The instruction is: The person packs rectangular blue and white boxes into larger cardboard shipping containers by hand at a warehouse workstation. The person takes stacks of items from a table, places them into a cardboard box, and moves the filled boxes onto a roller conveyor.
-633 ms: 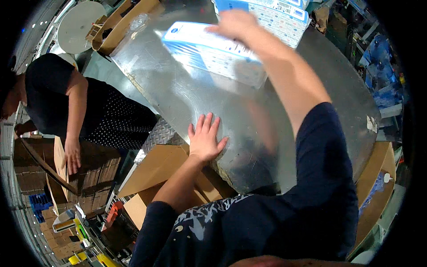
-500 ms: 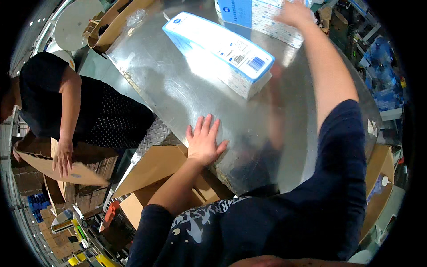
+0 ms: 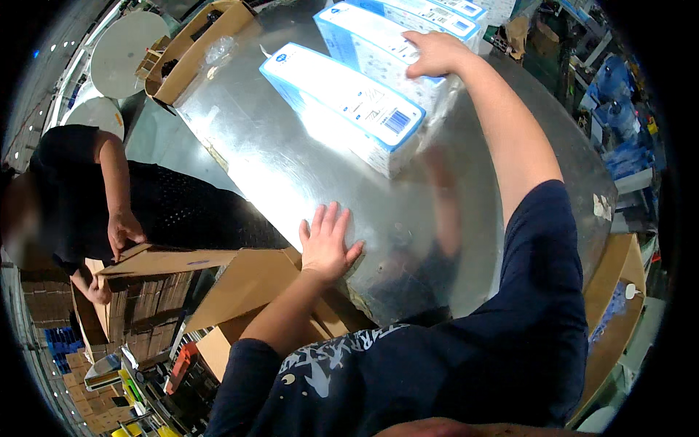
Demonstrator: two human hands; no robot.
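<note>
A long white-and-blue box (image 3: 349, 102) lies on the metal table, its narrow printed face up. Beside it, on the far side, is a second box (image 3: 368, 36) of the same kind. My right hand (image 3: 439, 55) grips the near right end of this second box, fingers and thumb spread across its top. More such boxes (image 3: 437, 18) stand behind it, partly cut off by the picture's upper edge. My left hand (image 3: 325, 244) lies flat on the tabletop near its left edge, fingers apart, holding nothing.
The shiny metal table (image 3: 429, 247) reaches up to my body. Open cardboard cartons stand at my left (image 3: 247, 284) and right (image 3: 615, 320). An open carton (image 3: 196, 51) sits at the table's far left. A co-worker (image 3: 145, 197) handles cardboard flaps at left.
My right hand has come left and nearer, bringing the second box alongside the first, which has shifted slightly left. The co-worker's cardboard flap has swung up and right. My left hand stays flat.
</note>
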